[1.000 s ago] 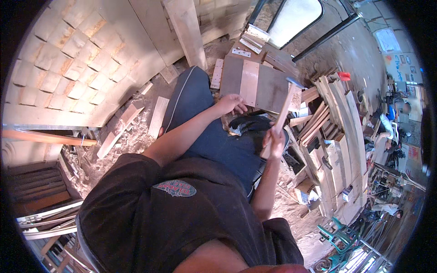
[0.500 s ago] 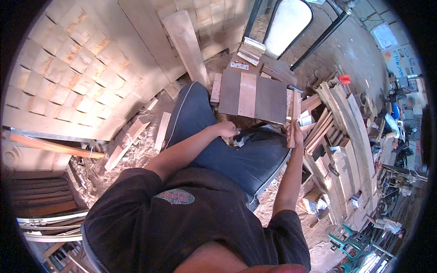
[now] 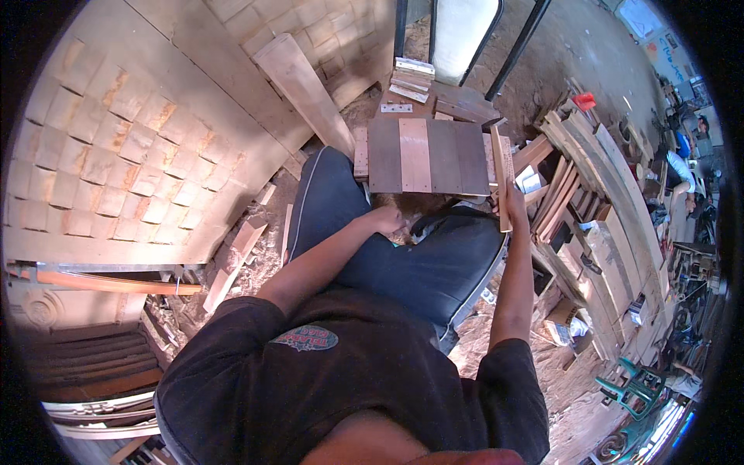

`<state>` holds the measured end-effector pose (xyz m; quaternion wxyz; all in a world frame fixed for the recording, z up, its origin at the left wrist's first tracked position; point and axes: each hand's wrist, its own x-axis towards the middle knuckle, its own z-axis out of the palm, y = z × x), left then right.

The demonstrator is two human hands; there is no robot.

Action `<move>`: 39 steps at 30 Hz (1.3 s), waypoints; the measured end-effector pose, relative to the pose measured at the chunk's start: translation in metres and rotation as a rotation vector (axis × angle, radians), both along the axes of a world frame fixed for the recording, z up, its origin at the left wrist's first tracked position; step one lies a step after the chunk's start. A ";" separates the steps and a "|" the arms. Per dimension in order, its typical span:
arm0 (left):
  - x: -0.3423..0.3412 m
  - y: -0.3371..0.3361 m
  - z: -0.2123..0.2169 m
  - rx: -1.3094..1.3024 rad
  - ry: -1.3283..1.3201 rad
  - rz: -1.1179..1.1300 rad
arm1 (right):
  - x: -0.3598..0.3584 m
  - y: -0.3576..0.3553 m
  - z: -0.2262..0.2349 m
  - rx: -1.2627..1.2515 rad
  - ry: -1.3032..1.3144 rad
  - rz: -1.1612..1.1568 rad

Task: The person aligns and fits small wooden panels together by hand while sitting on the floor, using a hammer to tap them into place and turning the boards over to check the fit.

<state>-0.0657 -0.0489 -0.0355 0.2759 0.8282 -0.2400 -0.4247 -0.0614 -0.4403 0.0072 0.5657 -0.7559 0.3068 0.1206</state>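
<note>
In my right hand is a hammer, gripped low on its long flat wooden handle. Its dark head lies across the far end, beside the far right corner of a slatted panel. That panel has dark boards and one pale board, with small nail-like dots along its near edge. It rests flat in front of my knees on a low wooden support. My left hand is over my lap, near the panel's front edge, with its fingers curled. Whatever it may hold is hidden.
Stacked planks and offcuts crowd the right side. Large woven-pattern wooden panels lean at the left, with a loose board upright against them. Small wood strips lie beyond the panel. A green plastic chair stands lower right.
My view has turned slightly, so the panel looks straighter. My right hand has moved the hammer a little farther forward and its handle now leans differently. The left hand stays over my lap.
</note>
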 end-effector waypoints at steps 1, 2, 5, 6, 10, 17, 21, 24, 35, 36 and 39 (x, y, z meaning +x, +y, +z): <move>0.000 -0.001 0.001 0.002 0.004 -0.009 | -0.001 -0.005 -0.005 -0.012 -0.017 0.015; 0.000 0.002 -0.001 -0.047 0.075 0.049 | 0.000 -0.006 -0.009 0.051 0.037 0.004; -0.002 0.004 -0.001 -0.041 0.073 0.059 | -0.005 -0.011 -0.026 0.052 0.013 0.026; 0.000 -0.001 0.000 -0.005 -0.016 0.006 | -0.009 -0.024 -0.028 0.036 0.023 0.031; 0.003 -0.014 -0.007 -0.098 -0.131 -0.051 | -0.031 -0.054 -0.011 -0.157 -0.159 -0.072; -0.013 -0.008 0.045 -0.257 -0.083 0.186 | -0.121 0.080 0.040 -0.790 -0.413 -0.542; -0.041 -0.044 0.123 -0.822 0.462 0.137 | -0.165 0.149 0.041 -0.637 -0.527 -0.278; -0.086 -0.080 0.215 -1.114 0.490 -0.369 | -0.161 0.140 0.044 -0.886 -0.753 0.052; -0.222 -0.105 0.393 -1.679 1.592 -0.707 | -0.156 0.141 0.043 -0.883 -0.548 -0.047; -0.221 -0.103 0.392 -1.708 1.546 -0.671 | -0.151 0.148 0.045 -0.857 -0.545 -0.015; -0.222 -0.106 0.389 -1.752 1.462 -0.622 | -0.145 0.152 0.050 -0.798 -0.476 -0.002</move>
